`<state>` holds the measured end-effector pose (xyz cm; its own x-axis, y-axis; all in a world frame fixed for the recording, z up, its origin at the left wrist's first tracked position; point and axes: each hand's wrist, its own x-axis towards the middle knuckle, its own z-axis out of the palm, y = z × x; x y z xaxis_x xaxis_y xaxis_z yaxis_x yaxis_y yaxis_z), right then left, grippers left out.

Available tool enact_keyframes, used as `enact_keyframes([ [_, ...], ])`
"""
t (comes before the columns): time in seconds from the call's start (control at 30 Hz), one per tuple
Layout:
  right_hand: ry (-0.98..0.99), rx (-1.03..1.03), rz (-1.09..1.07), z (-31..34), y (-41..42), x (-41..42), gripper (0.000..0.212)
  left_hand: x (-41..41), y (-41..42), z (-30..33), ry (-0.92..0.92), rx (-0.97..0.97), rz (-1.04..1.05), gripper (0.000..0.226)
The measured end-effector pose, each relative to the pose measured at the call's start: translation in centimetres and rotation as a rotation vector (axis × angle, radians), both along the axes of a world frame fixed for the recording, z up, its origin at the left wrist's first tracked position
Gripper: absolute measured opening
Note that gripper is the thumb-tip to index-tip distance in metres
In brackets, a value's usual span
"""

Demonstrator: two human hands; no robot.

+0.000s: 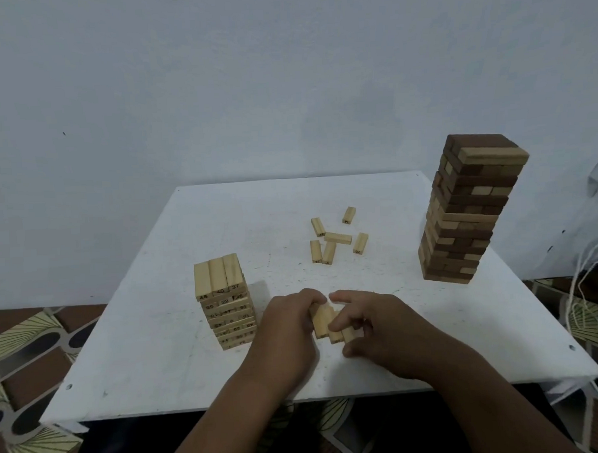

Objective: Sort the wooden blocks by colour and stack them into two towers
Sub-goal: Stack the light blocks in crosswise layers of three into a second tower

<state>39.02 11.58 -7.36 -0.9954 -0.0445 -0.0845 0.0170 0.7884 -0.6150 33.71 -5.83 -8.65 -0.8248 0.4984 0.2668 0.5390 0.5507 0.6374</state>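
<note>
We are gripping three pale wooden blocks (331, 322) between left hand (288, 326) and right hand (374, 325), hands together; short pale numbered tower (225, 305) standing just left; six loose pale blocks (336, 238) lying beyond.

held blocks (324, 322) partly hidden by fingers (343, 323), nos. unreadable

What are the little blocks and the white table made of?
The loose blocks look like pale, unpainted wood: grain lines show, and some ends carry printed numbers. The table looks like a white painted or laminated board, matte and speckled; its core material is not visible.
</note>
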Motion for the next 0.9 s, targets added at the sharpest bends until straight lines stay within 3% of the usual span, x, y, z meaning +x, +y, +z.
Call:
enact_keyframes([
  [0.1, 0.031, -0.033, -0.033, -0.5, -0.1, -0.1, 0.029, 0.2, 0.0, 0.3, -0.024, 0.013, -0.013, 0.045],
  [0.53, 0.082, -0.025, -0.101, -1.2, 0.0, -0.4, 0.042, 0.2, -0.3, 0.9, -0.079, 0.005, -0.063, 0.051],
  [0.9, 0.088, -0.054, -0.145, -1.0, 0.1, -0.4, 0.032, 0.0, -0.4, 0.3, -0.028, 0.002, -0.087, 0.047],
])
